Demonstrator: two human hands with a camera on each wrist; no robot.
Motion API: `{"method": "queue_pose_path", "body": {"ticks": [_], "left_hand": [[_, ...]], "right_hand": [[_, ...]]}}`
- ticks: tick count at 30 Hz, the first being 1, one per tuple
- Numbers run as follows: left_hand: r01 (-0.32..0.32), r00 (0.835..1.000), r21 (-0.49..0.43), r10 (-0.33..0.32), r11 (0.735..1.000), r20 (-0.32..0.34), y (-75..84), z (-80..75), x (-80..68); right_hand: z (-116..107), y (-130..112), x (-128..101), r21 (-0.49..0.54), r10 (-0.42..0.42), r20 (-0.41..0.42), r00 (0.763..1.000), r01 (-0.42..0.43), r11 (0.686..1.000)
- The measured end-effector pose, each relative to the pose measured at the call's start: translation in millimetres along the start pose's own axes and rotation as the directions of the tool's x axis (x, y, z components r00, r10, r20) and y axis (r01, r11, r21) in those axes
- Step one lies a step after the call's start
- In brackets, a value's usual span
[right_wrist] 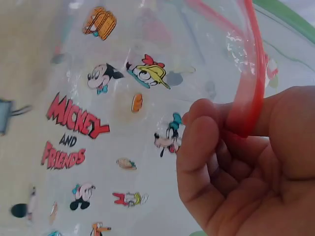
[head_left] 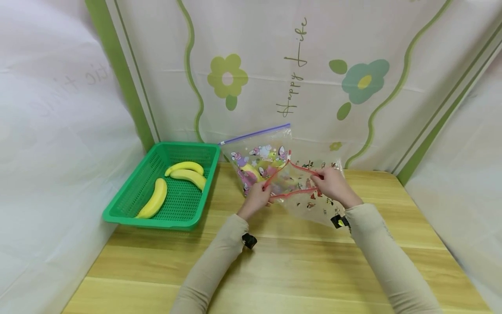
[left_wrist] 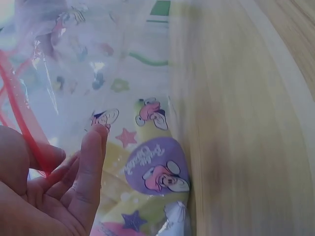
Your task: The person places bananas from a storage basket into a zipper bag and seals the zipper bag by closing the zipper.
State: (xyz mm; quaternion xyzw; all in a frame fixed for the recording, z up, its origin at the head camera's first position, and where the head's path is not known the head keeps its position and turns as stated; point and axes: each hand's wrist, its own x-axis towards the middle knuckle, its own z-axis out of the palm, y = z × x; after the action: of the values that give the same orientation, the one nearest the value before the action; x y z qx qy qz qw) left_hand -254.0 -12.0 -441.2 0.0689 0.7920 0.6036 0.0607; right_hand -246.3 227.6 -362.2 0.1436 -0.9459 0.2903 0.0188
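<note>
A clear zip bag [head_left: 313, 207] with a red zip edge is stretched between both hands, its mouth spread wide. My left hand [head_left: 256, 199] pinches the near-left part of the red edge between thumb and fingers. On the other side, my right hand [head_left: 333, 184] grips the right part of that edge. "Mickey and Friends" and small cartoon figures are printed on the bag [right_wrist: 69, 118]. Just behind it stands a second clear bag [head_left: 255, 152] with a purple zip strip and pink and purple prints. Yellow shapes show through its lower part.
A green plastic basket [head_left: 111, 214] stands on the left of the wooden table [head_left: 298, 270]. In it lie three yellow bananas [head_left: 154, 200]. A white curtain [head_left: 259, 35] with flowers and lettering hangs behind the table, and pale sheets [head_left: 47, 144] line both sides.
</note>
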Motion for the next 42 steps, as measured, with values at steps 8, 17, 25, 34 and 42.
{"method": "queue_pose_path", "body": {"ticks": [8,17,25,34,42], "left_hand": [[0.055,0.998,-0.058,-0.056,0.997,-0.016,-10.4,-9.5,2.8],[0.068,0.997,-0.075,-0.070,0.995,-0.023,-15.1,-14.8,0.8],[0.060,0.997,-0.051,-0.062,0.997,-0.036,-15.2,-15.4,0.8],[0.047,0.999,-0.035,-0.047,0.998,0.023,-0.2,-10.4,-0.4],[-0.014,0.993,0.085,0.004,0.996,0.114,25.1,-13.2,-5.6]], "right_hand": [[-11,11,-3,0.007,0.041,0.020,0.999,-0.041,0.999],[-18,19,-7,0.057,0.099,0.077,0.992,-0.103,0.993],[-20,21,-10,0.054,0.125,0.037,0.992,-0.126,0.991],[-8,2,-11,0.077,0.067,-0.004,0.998,-0.066,0.995],[0,-2,-9,0.077,0.044,0.001,0.999,-0.044,0.996]]}}
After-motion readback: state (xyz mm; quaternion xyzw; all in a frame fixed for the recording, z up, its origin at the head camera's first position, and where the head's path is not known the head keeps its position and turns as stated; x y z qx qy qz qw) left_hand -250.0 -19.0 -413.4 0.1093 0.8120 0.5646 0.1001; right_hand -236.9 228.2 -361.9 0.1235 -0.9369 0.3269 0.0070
